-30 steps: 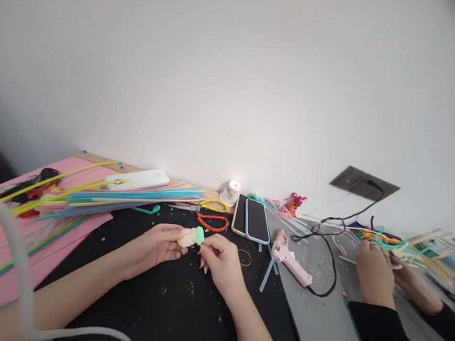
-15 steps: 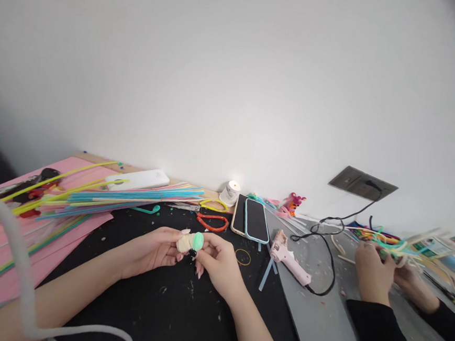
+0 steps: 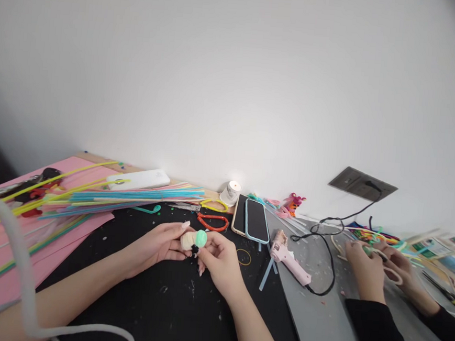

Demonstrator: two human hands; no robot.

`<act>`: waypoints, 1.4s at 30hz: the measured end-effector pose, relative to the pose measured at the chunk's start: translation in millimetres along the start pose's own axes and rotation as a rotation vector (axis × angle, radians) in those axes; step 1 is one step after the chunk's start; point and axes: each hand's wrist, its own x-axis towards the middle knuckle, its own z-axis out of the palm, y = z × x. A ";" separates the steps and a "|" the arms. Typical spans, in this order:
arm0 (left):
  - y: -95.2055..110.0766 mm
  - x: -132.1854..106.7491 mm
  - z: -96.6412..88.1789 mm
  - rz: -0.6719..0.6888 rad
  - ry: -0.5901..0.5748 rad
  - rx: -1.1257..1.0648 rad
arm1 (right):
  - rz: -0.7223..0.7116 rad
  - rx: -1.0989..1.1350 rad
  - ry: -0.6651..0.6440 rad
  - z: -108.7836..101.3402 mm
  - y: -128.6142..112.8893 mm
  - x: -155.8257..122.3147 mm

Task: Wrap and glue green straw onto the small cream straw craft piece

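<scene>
Between my hands, above the black mat point(image 3: 153, 312), is a small craft piece point(image 3: 200, 238) with a cream coiled part and a round mint-green end, apparently wound from pipe cleaner. A small black bit sits below the green end. My right hand point(image 3: 220, 256) pinches the piece at its green end, thumb near the black bit. On the cream end, my left hand point(image 3: 162, 244) has its fingers curled against the side, its thumb raised at the upper edge. Behind them on the mat lie scissors point(image 3: 212, 223) with red and yellow handles.
Pipe cleaners point(image 3: 131, 197) spread over pink sheets point(image 3: 60, 241) at left. Two phones point(image 3: 257, 221), a paper cup point(image 3: 231, 193) and a pink glue gun point(image 3: 289, 257) with a black cord stand farther back and right. At far right, a co-worker's hands point(image 3: 364, 276) handle pipe cleaners.
The craft piece has shifted slightly right and turned, its green end facing me more. My left thumb has lifted a little. The co-worker's hands have moved slightly left and closer together.
</scene>
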 end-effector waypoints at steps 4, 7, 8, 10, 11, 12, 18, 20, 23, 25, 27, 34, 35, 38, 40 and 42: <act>-5.9 5.8 -4.0 0.256 0.065 0.246 | -0.006 0.014 -0.005 -2.2 4.2 1.7; -10.1 7.6 -6.6 0.340 0.053 0.371 | 0.023 0.045 -0.019 -3.4 5.9 2.4; -10.7 7.4 -6.9 0.346 0.054 0.400 | 0.035 0.057 -0.020 -3.5 6.0 2.6; -10.6 6.5 -6.6 0.347 0.065 0.434 | 0.057 0.078 -0.014 -3.4 5.4 3.0; -10.0 5.8 -6.2 0.344 0.070 0.438 | 0.064 0.088 -0.009 -3.2 5.0 3.3; -9.3 5.2 -5.6 0.342 0.077 0.435 | 0.069 0.098 -0.004 -2.9 4.6 3.5; -8.6 4.6 -2.2 0.356 0.084 0.397 | 0.111 0.177 0.028 -2.0 3.6 4.7; -9.8 4.9 -1.8 0.361 0.083 0.417 | 0.123 0.202 0.036 -2.0 3.4 4.7; -11.4 5.7 -3.3 0.427 0.111 0.504 | 0.130 0.230 0.056 -1.9 3.1 4.5; -11.6 6.2 -5.5 0.500 0.146 0.583 | 0.122 0.237 0.065 -1.8 3.1 4.6; -10.5 5.9 -7.4 0.544 0.185 0.662 | 0.109 0.227 0.081 -1.5 3.2 4.8; -2.8 0.2 -4.8 0.519 0.295 0.834 | -0.004 0.083 0.087 -0.6 0.1 1.5; -2.3 0.0 -4.2 0.516 0.304 0.846 | -0.030 0.032 0.071 -0.5 -0.9 0.2; -2.2 0.5 -3.4 0.509 0.304 0.874 | -0.131 -0.182 0.031 -0.6 -3.9 -3.6; -3.0 1.5 -3.7 0.500 0.273 0.906 | -0.209 -0.329 0.046 -1.5 -5.6 -5.3; -4.1 2.5 -4.4 0.493 0.223 0.958 | -0.279 -0.421 0.088 -3.0 -7.3 -5.8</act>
